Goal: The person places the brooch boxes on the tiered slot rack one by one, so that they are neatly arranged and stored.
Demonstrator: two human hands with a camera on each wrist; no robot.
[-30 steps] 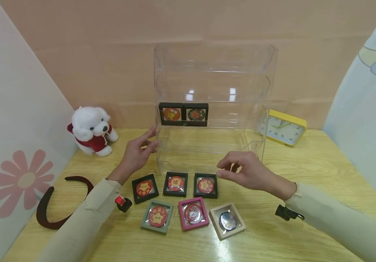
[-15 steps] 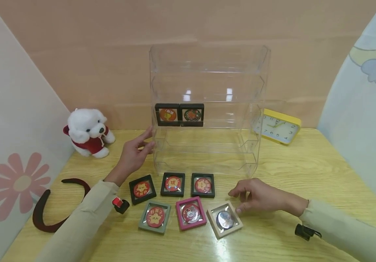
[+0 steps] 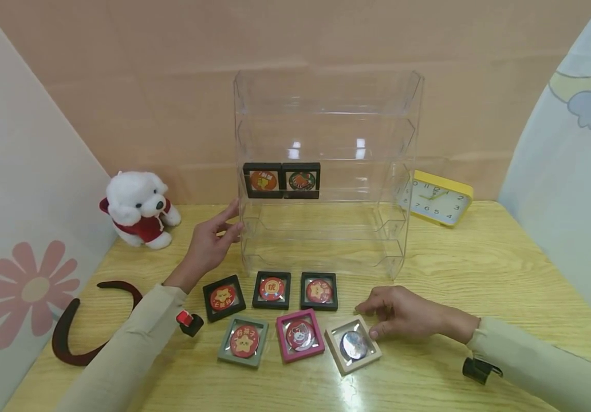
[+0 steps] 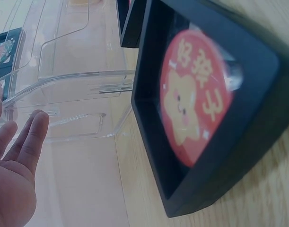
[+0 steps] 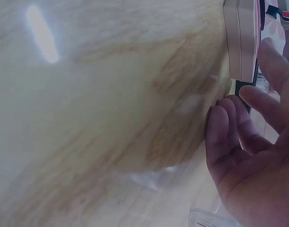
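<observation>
Legibly, 好孩子 marks the black frame (image 4: 196, 99) near left hand (image 3: 209, 243)

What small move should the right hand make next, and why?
Probably pinch the beige frame with the right hand: it is at that frame's right edge without an evident grip, and the left hand touches the clear rack.

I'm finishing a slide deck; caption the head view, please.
Left hand at a clear tiered rack holding two black frames; right hand at a beige frame on a wooden table.
</observation>
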